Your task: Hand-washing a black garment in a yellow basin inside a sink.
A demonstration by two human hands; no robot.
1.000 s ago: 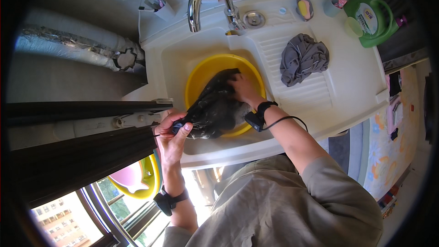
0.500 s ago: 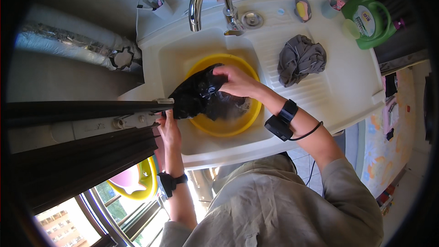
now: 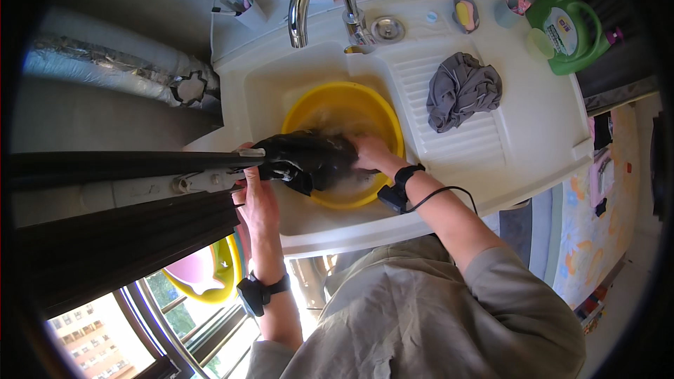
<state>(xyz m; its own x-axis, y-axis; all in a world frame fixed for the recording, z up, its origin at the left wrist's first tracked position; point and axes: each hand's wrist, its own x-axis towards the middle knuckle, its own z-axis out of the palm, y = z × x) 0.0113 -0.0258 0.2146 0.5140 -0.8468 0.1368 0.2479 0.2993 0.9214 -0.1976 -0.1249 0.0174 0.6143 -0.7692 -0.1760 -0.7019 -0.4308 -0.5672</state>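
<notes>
The round yellow plastic basin (image 3: 393, 117) is plain. The wet black cloth (image 3: 314, 158) shows whitish glints. The crumpled grey fabric bundle (image 3: 463, 92) carries thin paler lines. The moulded off-white sink (image 3: 537, 123) shows parallel ribs. The handled green plastic jug (image 3: 574, 55) bears a whitish label. The pale cloth cover (image 3: 576, 228) has an orange-and-blue floral pattern.

Sink unit (image 3: 540, 123): white, across the frame's centre and upper right;
Bay (image 3: 263, 91): yellow basin (image 3: 392, 123), mid-frame;
Ribbed board (image 3: 414, 74): crumpled grey cloth (image 3: 463, 92), right of centre;
Back ledge (image 3: 414, 36): chrome faucet (image 3: 298, 14), upper centre; grey dish (image 3: 475, 15), farther right;
Far end: pale cup (image 3: 507, 12), green jug (image 3: 572, 38), upper right
</notes>
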